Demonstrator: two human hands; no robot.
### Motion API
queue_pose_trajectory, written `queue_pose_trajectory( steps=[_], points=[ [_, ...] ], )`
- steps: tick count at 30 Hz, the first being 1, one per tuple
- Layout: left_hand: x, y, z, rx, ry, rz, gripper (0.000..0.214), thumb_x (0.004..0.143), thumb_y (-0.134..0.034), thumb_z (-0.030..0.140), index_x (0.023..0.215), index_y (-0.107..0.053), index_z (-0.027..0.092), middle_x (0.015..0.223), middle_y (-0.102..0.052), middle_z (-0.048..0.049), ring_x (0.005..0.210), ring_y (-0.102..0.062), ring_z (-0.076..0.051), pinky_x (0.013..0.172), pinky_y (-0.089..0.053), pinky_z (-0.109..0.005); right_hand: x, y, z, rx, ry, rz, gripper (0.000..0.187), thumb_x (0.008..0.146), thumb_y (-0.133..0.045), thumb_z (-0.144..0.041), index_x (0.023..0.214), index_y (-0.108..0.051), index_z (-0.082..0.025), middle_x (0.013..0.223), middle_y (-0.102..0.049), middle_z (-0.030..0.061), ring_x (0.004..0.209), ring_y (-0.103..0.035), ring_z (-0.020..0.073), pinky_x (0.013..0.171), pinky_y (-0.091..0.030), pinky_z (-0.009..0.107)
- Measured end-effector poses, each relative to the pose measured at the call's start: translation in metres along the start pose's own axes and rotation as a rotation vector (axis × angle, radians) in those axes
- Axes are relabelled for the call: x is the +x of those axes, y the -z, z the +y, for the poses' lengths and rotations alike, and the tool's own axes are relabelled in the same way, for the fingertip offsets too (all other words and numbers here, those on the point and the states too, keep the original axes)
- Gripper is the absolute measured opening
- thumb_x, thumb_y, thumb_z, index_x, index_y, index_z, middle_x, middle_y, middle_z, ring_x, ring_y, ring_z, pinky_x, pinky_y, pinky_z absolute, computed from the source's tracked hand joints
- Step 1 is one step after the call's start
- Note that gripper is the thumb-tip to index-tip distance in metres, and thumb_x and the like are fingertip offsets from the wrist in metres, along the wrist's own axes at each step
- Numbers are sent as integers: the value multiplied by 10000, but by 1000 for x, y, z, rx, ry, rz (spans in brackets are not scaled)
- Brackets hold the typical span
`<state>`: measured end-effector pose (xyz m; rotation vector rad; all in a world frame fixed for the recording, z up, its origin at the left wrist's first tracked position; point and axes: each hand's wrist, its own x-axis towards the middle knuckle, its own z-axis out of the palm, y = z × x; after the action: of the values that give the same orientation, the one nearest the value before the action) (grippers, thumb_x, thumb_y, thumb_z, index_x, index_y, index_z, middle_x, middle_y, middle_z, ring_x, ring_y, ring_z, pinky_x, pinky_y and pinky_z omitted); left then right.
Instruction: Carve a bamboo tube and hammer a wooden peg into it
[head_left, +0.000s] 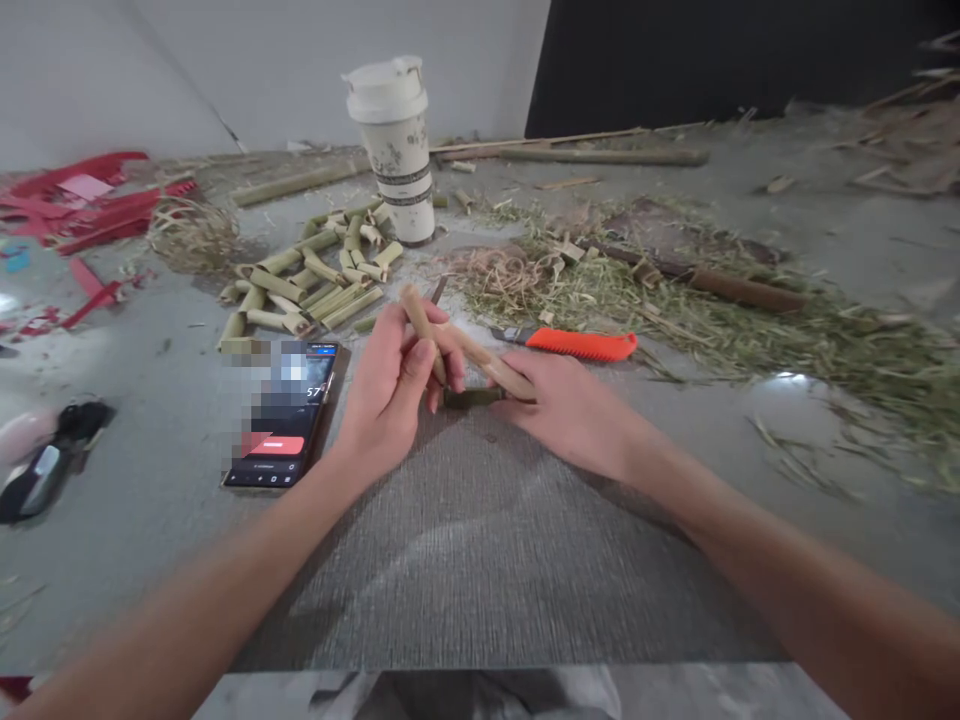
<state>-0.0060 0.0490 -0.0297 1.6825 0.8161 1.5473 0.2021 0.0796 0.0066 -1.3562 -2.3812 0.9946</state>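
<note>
My left hand (394,385) is closed around a short pale wooden stick (421,322) that points up and toward the left. Fingers of my right hand (566,405) wrap the near end of a longer pale wooden stick (484,358), whose far end reaches my left fingers. Below the sticks, a short green bamboo piece (472,398) lies between my hands; whether either hand grips it is hard to see. A thin dark blade-like strip (439,290) shows just beyond my left fingers. Behind my right hand lies an orange-handled folding saw (581,343).
A phone (289,420) lies left of my left hand. Cut bamboo pieces (315,270) are piled beyond it, beside a tall lidded paper cup (394,150). Green shavings (720,330) spread over the right side. Keys (52,460) and red strips (97,205) lie at left.
</note>
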Motion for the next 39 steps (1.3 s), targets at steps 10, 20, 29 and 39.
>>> queue_pose_trajectory(
  steps=[10, 20, 29, 39],
  points=[
    [-1, -3, 9, -68, 95, 59, 157, 1139, -566, 400, 1201, -553, 257, 855, -732, -13, 689, -691, -144, 491, -484, -228, -1, 0, 4, 93, 44, 15, 59, 885, -666, -254, 877, -609, -238, 834, -662, -9, 719, -559, 165, 665, -341, 319],
    [0, 3, 9, -93, 86, 72, 230, 1073, -684, 440, 1197, -610, 261, 831, -745, -22, 664, -718, -163, 458, -482, -232, -2, 1, 3, 82, 95, -25, 71, 825, -666, -184, 860, -632, -235, 765, -614, -26, 677, -494, 149, 654, -304, 321],
    [1, 6, 3, -37, 33, -99, 210, 1090, -639, 459, 1197, -642, 279, 811, -749, -21, 608, -718, -167, 427, -490, -225, -4, 2, 0, 51, 112, -60, 157, 915, -728, -340, 883, -629, -223, 798, -609, -22, 733, -519, 153, 665, -291, 326],
    [4, 2, 26, 13, -232, 340, 127, 1069, -702, 330, 1159, -667, 248, 776, -722, 11, 632, -699, -140, 422, -448, -230, -4, 2, 1, 46, -51, 47, 382, 934, -755, -384, 736, -466, -232, 676, -506, -51, 617, -434, 120, 599, -257, 333]
  ],
)
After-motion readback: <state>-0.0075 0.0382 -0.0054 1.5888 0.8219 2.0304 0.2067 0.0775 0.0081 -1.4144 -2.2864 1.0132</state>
